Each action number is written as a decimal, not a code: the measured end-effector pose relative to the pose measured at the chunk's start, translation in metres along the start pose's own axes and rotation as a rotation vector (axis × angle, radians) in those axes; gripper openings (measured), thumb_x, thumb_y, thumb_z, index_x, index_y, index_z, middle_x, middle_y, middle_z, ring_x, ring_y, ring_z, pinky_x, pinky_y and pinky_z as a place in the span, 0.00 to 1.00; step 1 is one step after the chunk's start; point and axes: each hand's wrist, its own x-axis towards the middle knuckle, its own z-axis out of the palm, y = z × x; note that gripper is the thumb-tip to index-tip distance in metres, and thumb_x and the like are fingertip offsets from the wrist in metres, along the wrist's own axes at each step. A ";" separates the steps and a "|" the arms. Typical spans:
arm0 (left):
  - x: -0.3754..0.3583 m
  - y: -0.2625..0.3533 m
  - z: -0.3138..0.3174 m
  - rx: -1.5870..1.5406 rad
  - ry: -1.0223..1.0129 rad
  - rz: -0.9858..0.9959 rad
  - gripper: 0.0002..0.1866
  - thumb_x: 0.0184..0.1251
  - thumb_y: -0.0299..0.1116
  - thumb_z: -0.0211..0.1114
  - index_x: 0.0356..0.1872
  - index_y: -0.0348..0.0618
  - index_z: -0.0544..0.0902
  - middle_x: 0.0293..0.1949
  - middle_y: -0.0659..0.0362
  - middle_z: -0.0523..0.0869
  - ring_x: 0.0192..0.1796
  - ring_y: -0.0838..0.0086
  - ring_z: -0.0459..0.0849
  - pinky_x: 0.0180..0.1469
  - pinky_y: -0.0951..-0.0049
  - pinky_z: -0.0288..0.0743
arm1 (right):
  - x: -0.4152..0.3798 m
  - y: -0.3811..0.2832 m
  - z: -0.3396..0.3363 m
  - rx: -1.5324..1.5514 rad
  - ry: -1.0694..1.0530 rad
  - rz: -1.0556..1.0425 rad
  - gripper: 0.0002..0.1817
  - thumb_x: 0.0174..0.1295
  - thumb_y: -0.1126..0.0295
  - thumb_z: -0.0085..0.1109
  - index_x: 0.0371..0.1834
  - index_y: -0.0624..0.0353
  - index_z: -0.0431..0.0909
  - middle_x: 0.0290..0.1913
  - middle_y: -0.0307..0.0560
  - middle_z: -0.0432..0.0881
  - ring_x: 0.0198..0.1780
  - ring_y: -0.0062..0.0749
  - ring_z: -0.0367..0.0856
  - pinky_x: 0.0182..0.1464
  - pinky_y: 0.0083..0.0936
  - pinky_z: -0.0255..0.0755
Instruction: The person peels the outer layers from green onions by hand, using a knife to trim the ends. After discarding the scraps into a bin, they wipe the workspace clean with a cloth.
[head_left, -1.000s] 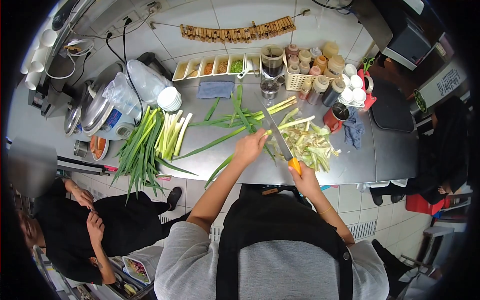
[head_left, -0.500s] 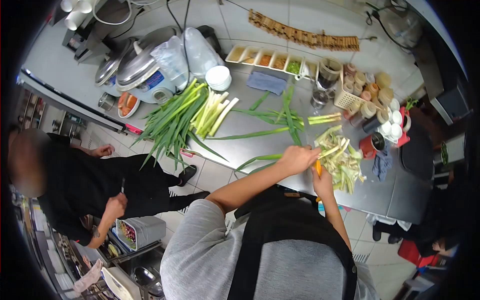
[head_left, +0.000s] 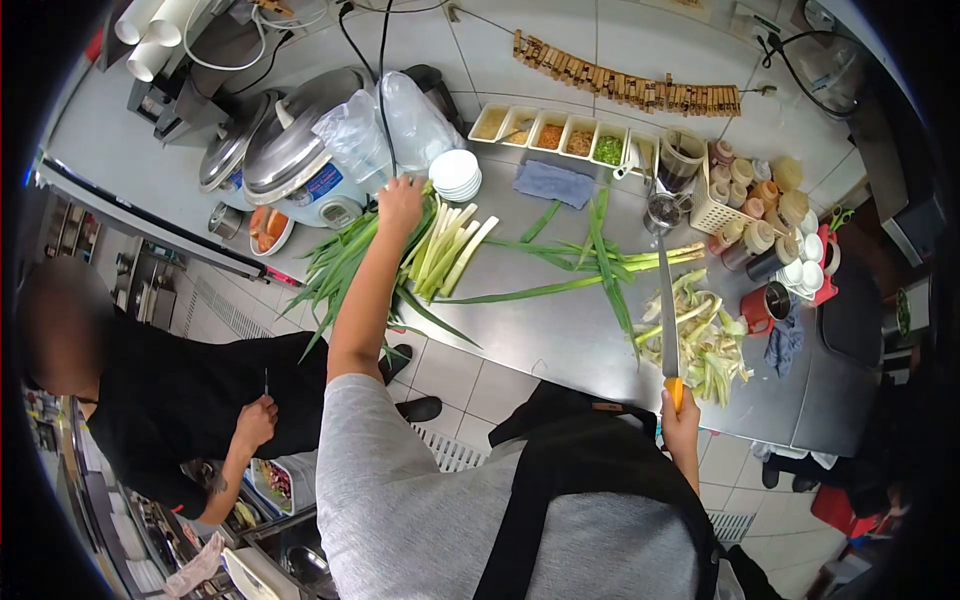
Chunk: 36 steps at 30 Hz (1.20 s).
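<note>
A long knife [head_left: 668, 320] with a yellow handle is in my right hand [head_left: 682, 422], its blade pointing away from me over a heap of pale trimmings [head_left: 715, 345]. My left hand [head_left: 400, 205] reaches across to the far end of the pile of green onions [head_left: 350, 255], fingers curled round some of them beside the stacked white bowls [head_left: 455, 175]. White stalks [head_left: 450, 250] of the pile point right. More green onions [head_left: 600, 265] lie loose across the middle of the steel table [head_left: 530, 325], their root ends next to the blade.
Rice cookers [head_left: 300, 150] and plastic bags stand at the back left. Along the back are a condiment tray [head_left: 550, 135] and blue cloth [head_left: 553, 184]; bottles [head_left: 750, 200] and a red cup [head_left: 765, 307] are at right. A co-worker [head_left: 200, 390] stands at left, holding something thin.
My left hand has moved from the trimmings to the pile at left. The knife has swung up over the trimmings. A green onion near the table's front edge is gone from there.
</note>
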 end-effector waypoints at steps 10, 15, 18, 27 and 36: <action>-0.032 -0.011 0.066 -0.120 0.013 -0.214 0.05 0.61 0.27 0.51 0.38 0.45 0.72 0.39 0.55 0.75 0.44 0.61 0.77 0.39 0.66 0.78 | -0.036 0.014 -0.013 0.060 0.195 0.097 0.13 0.63 0.66 0.53 0.46 0.63 0.73 0.21 0.41 0.71 0.22 0.21 0.66 0.25 0.21 0.63; -0.039 0.001 0.073 -0.259 0.018 -0.240 0.12 0.59 0.37 0.59 0.39 0.41 0.72 0.38 0.51 0.78 0.44 0.56 0.76 0.41 0.59 0.74 | -0.059 0.044 -0.046 0.019 0.379 0.056 0.12 0.63 0.68 0.53 0.44 0.65 0.73 0.20 0.39 0.70 0.22 0.17 0.64 0.23 0.19 0.60; -0.045 0.015 0.049 -0.228 0.190 -0.344 0.12 0.57 0.36 0.61 0.37 0.40 0.74 0.36 0.50 0.78 0.41 0.56 0.75 0.43 0.59 0.72 | -0.077 0.071 -0.069 -0.070 0.475 0.031 0.12 0.64 0.67 0.52 0.45 0.65 0.72 0.20 0.39 0.70 0.21 0.17 0.64 0.23 0.19 0.60; -0.066 0.300 -0.066 -1.206 0.026 0.341 0.12 0.55 0.39 0.63 0.28 0.39 0.81 0.31 0.50 0.82 0.38 0.55 0.79 0.43 0.60 0.72 | -0.082 0.152 -0.109 -0.290 0.927 0.258 0.20 0.63 0.64 0.51 0.51 0.68 0.67 0.39 0.63 0.77 0.38 0.50 0.78 0.41 0.35 0.71; -0.064 0.416 -0.071 -1.057 -0.509 0.461 0.15 0.54 0.43 0.64 0.29 0.39 0.80 0.34 0.49 0.82 0.37 0.54 0.80 0.40 0.58 0.74 | -0.022 0.239 -0.147 -0.446 0.931 0.427 0.25 0.56 0.67 0.57 0.52 0.74 0.64 0.48 0.67 0.74 0.50 0.57 0.75 0.53 0.39 0.69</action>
